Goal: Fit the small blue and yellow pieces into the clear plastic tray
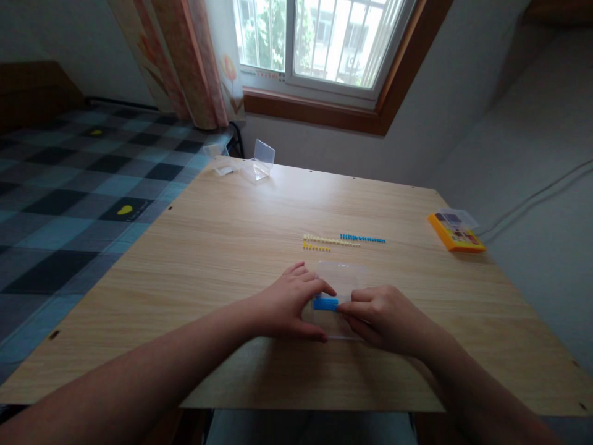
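Note:
A shallow clear plastic box (340, 269) lies on the table in front of me. Inside it, toward the left, is a blue strip or row of blue pieces (325, 304), too small to make out in detail. My left hand (290, 303) holds the box at its left side, thumb by the near edge and index finger reaching over the blue strip. At the strip's right end, my right hand (382, 314) has thumb and index finger pinched together on it. The fingertips hide part of that end.
Beyond the box lie rows of tiny yellow pieces (317, 248), cream pieces (333, 241) and blue pieces (362, 238). An orange-yellow box (456, 233) with a clear lid sits at the right edge. Opened clear cases (260, 167) stand at the far left corner, near a checked bed (83, 185).

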`<state>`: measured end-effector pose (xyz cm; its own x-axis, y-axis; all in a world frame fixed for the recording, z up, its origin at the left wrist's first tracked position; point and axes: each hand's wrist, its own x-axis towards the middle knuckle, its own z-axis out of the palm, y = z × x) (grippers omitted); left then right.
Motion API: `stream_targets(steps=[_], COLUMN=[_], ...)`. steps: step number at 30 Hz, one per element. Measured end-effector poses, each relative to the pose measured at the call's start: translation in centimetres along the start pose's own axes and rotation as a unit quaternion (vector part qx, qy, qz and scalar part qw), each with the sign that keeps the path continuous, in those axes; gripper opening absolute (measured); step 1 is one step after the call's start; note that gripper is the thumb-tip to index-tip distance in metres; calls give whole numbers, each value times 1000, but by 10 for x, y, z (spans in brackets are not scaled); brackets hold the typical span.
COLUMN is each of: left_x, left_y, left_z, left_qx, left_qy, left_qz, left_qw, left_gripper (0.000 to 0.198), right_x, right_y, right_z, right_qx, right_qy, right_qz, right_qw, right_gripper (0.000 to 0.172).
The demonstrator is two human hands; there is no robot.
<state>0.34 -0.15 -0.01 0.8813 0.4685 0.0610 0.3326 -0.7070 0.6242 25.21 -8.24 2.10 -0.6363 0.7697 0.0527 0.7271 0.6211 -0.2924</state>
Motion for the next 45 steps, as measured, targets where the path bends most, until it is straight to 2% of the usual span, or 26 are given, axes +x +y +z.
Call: stream_targets(steps=[25,28,30,34,36,41,45], left_x=[0,0,0,-1,-1,0,0], left_y=[3,2,1,0,1,3,3], left_z=[-2,-1,-1,-2,-4,-7,-7], left_qx=[0,-4,-8,-5,-2,-6,-7], left_qy=[-5,-5,-1,-5,-7,-6,-2], left_qz=[-12,-11,-7,-13,-18,-13,-15], left_qw=[1000,1000,1000,1000,1000,1000,1000], left_gripper=[67,67,67,67,66,63,64], right_x=[0,-2,-5,-6,-4,8,19], right_y=[0,3,8,32,48,88,111], right_z=[0,-4,-8,-13,-10,8,18], right_qx=[9,30,45,36,14,-15,0], right_qy=[6,59,139,340,401,445,430], right_qz=[-5,-29,-29,38,84,177,207], right_qw=[1000,997,989,939,912,878,879], right_gripper=[23,22,20,17,18,29,37])
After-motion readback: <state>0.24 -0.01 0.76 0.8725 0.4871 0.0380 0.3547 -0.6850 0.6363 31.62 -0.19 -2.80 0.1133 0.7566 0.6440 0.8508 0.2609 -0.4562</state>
